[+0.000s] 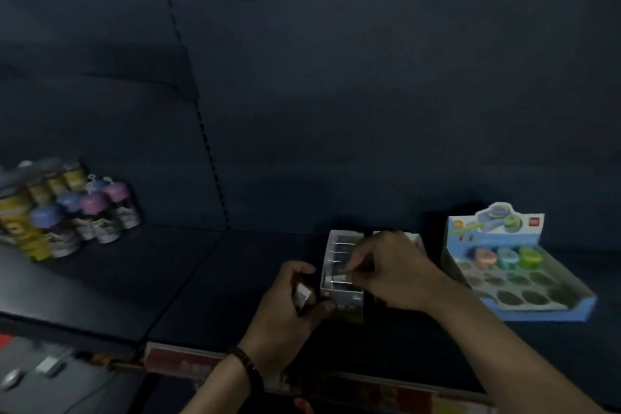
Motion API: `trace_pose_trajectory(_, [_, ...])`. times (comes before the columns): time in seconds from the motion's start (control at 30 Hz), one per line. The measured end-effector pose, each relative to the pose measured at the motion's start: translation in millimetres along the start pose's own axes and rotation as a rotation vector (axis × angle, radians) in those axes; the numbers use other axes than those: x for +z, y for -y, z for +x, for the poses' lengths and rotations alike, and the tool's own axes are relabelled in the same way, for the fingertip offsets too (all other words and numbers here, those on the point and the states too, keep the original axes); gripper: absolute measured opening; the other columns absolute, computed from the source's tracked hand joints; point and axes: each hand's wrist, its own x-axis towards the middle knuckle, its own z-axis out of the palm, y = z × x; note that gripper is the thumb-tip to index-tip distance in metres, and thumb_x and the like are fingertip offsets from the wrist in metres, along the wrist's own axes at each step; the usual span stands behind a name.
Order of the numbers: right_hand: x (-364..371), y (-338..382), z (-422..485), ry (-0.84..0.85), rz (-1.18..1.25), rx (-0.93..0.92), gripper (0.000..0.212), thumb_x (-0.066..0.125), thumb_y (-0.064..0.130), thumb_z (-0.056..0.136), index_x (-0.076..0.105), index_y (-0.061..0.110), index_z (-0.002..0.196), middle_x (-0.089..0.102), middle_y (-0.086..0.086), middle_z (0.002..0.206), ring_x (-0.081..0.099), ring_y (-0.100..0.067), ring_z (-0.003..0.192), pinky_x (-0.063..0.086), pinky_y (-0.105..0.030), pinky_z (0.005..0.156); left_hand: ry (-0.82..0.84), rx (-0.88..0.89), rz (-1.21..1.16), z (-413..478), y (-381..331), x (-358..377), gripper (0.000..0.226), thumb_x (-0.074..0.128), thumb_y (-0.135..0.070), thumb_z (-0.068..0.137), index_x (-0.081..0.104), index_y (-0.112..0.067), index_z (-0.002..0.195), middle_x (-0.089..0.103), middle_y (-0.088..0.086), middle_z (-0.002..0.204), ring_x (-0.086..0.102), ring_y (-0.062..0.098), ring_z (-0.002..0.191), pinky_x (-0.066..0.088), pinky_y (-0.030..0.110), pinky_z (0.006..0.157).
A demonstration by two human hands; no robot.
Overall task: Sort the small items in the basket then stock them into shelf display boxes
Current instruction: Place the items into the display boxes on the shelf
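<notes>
Head view of a dark shelf in dim, blurred light. Far left: a cluster of bottles with blue and pink caps stands upright on the shelf beside yellow-labelled cans, well apart from the hands. Lower left: blurred pale objects on a lower level, too blurred to identify. A red price strip runs along the shelf's front edge. Left of centre: the left hand, with a dark bracelet on its wrist, has its fingers curled round a small dark stack with a pale edge. It holds the stack just beside the left wall of the white display box. Centre: the white display box rests on the shelf with rows of thin items standing in it; their kind cannot be told. The right hand reaches over the box from the right, thumb and forefinger pinching a small pale item inside the box near its front. Right: a blue display box sits just beside the white one. Its tray has rows of round wells, and three round items, orange, teal and green, sit in the back row beneath an upright printed header card.
</notes>
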Motion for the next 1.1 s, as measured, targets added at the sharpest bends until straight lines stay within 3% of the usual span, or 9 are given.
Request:
trace_pose_trajectory(0.17, [5.2,-2.4,1.6,-0.040,0.034,0.001,0.015,0.078,0.018,0.087,0.086,0.030,0.089,0.079,0.020,0.092,0.068,0.009,0.091,0.043,-0.003,0.077,0.096,0.095,-0.060,11.8,7.0,-7.4,0.042,0.081,-0.015,0.090,0.057,-0.033,0.119,0.073,0.001,0.103,0.072,0.018,0.096,0.060,0.030,0.086])
trace_pose_trajectory(0.27, [12.7,-0.7,0.0,-0.090,0.078,0.003,0.017,0.076,0.016,0.089,0.086,0.030,0.089,0.079,0.019,0.093,0.069,0.007,0.092,0.046,-0.008,0.078,0.148,0.128,-0.083,16.4,13.0,-9.4,0.042,0.080,-0.015,0.091,0.058,-0.041,0.115,0.072,0.003,0.105,0.071,0.023,0.099,0.061,0.037,0.090])
trace_pose_trajectory(0.37, [14.2,1.9,-3.9,-0.045,0.152,0.072,0.016,0.076,0.021,0.091,0.085,0.034,0.088,0.078,0.021,0.089,0.069,0.006,0.088,0.046,-0.010,0.075,0.178,0.141,-0.117,20.2,16.3,-11.8,0.040,0.080,-0.014,0.091,0.059,-0.042,0.112,0.067,0.015,0.102,0.067,0.022,0.089,0.059,0.033,0.085])
trace_pose_trajectory(0.47, [10.1,1.9,-8.2,-0.009,0.264,0.126,0.014,0.076,0.023,0.089,0.085,0.032,0.085,0.079,0.014,0.085,0.071,0.000,0.085,0.055,-0.025,0.079,0.232,0.191,-0.130,20.1,14.2,-17.5,0.036,0.074,-0.016,0.096,0.058,-0.038,0.120,0.066,0.006,0.093,0.064,0.015,0.082,0.056,0.026,0.079])
trace_pose_trajectory(0.57, [11.7,2.9,-10.3,-0.054,0.338,0.117,0.014,0.073,0.023,0.089,0.085,0.030,0.089,0.080,0.013,0.091,0.074,-0.005,0.095,0.059,-0.038,0.093,0.275,0.177,-0.246,18.9,9.5,-27.0,0.026,0.050,-0.024,0.103,0.058,-0.032,0.126,0.063,-0.002,0.094,0.060,0.013,0.083,0.051,0.027,0.077])
trace_pose_trajectory(0.7, [19.9,7.2,-9.8,-0.258,0.404,0.081,0.022,0.075,0.008,0.095,0.083,0.028,0.096,0.080,0.013,0.093,0.074,-0.006,0.094,0.059,-0.032,0.088,0.266,0.081,-0.577,26.1,0.4,-30.4,0.036,0.051,-0.019,0.095,0.065,-0.022,0.128,0.060,0.009,0.100,0.058,0.021,0.081,0.050,0.036,0.071])
trace_pose_trajectory(0.8, [22.1,21.1,-9.4,-0.348,0.480,0.030,0.023,0.077,0.002,0.091,0.082,0.023,0.098,0.079,0.010,0.093,0.074,-0.007,0.094,0.058,-0.026,0.087,0.241,0.067,-0.734,31.1,-11.7,-25.8,0.032,0.060,-0.016,0.102,0.066,-0.016,0.133,0.066,0.010,0.106,0.066,0.026,0.091,0.058,0.045,0.082])
trace_pose_trajectory(0.93, [25.9,43.5,-11.8,-0.538,0.365,-0.057,0.027,0.090,0.009,0.078,0.079,0.030,0.091,0.073,0.012,0.088,0.072,-0.010,0.088,0.051,-0.015,0.076,0.159,0.022,-0.835,35.8,-29.7,-21.1,0.030,0.056,-0.010,0.100,0.066,-0.011,0.129,0.077,0.009,0.112,0.073,0.030,0.109,0.062,0.046,0.092])
trace_pose_trajectory(1.1, [31.9,55.5,-6.7,-0.608,0.177,-0.099,0.035,0.097,0.025,0.069,0.075,0.029,0.095,0.066,0.019,0.090,0.066,-0.005,0.089,0.045,-0.007,0.073,0.158,-0.017,-0.893,43.7,-45.8,-18.6,0.043,0.067,-0.017,0.087,0.069,-0.020,0.130,0.075,0.004,0.127,0.073,0.021,0.113,0.058,0.036,0.092])
